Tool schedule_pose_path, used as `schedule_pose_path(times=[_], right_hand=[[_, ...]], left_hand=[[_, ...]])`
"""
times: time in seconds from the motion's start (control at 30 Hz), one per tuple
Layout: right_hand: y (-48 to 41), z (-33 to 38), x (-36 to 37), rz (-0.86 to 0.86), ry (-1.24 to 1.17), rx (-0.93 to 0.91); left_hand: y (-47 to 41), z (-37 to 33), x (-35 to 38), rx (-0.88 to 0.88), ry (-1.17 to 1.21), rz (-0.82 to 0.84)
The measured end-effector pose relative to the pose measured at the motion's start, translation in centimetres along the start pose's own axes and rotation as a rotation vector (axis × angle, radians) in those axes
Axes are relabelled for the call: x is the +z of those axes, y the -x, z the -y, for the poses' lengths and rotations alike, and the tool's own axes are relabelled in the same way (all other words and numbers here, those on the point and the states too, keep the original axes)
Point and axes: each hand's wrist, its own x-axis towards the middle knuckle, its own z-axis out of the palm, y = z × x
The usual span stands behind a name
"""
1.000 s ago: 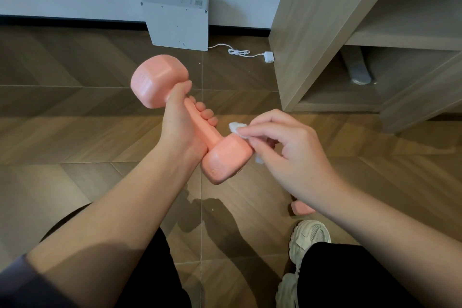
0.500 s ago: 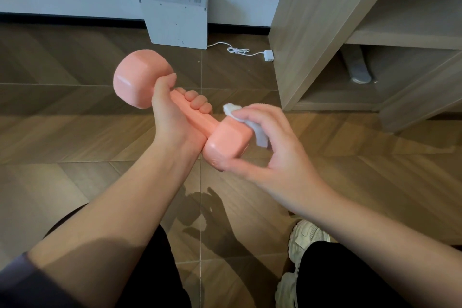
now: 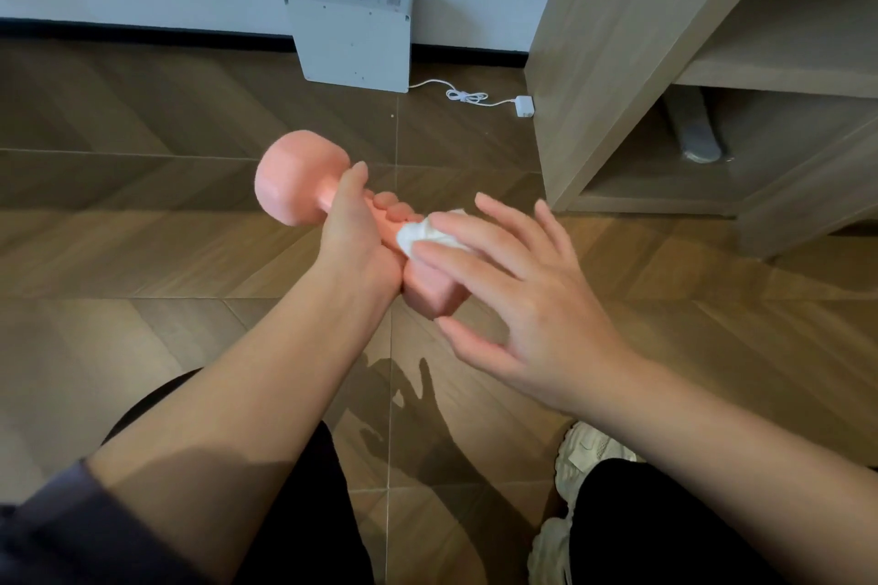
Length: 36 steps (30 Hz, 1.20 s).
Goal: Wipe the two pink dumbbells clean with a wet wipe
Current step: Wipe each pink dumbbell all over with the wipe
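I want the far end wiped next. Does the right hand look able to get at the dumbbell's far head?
Probably yes. The left hand grips the dumbbell mid-handle, leaving its far head bare; the right hand, with the wet wipe, need only pass over that hand.

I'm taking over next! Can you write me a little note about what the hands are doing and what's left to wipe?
Left grip, a bare hand, holds the pink dumbbell by its handle.
Right grip, fingers straight, presses the wet wipe on the near head.
Done: wiping this dumbbell is underway; how much is clean cannot be told.
Left: finish it, then the second dumbbell, not in view.
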Motion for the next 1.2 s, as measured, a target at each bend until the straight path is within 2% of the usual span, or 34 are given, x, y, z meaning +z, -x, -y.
schedule_pose_path(times=[0.13,0.2,0.3,0.43,0.6,0.77,0.83,0.93,1.07,1.2], right_hand=[[0.1,-0.1,-0.9,-0.009,-0.062,0.193],[0.1,0.2,-1.1,-0.016,-0.102,0.133],[0.3,0.4,-1.0,-0.036,-0.040,0.024],[-0.1,0.0,-1.3,-0.034,-0.213,0.230],[0.5,0.2,-0.9,-0.029,-0.128,0.010],[-0.3,-0.1,-1.2,-0.063,-0.417,0.294],[-0.5,-0.3,-1.2,-0.064,-0.377,0.355],[-0.4,-0.6,-1.2,-0.048,-0.364,0.315],[-0.3,-0.7,-1.4,-0.041,-0.608,0.325],[0.4,-0.5,-1.3,-0.069,-0.494,0.075]], left_hand=[[0.3,-0.7,0.1,0.104,-0.053,0.125],[0.5,-0.8,0.3,0.114,-0.046,0.173],[0.5,-0.9,0.4,0.090,-0.026,0.183],[0.4,-0.6,0.3,0.076,-0.005,0.184],[0.1,-0.7,0.0,0.076,0.005,0.212],[0.1,-0.7,0.1,0.094,-0.016,0.242],[0.1,-0.7,0.1,0.094,-0.041,0.249],[0.0,-0.6,0.0,0.081,-0.037,0.253],[-0.2,-0.6,0.1,0.038,-0.009,0.271],[-0.2,-0.8,0.1,0.017,0.016,0.304]])
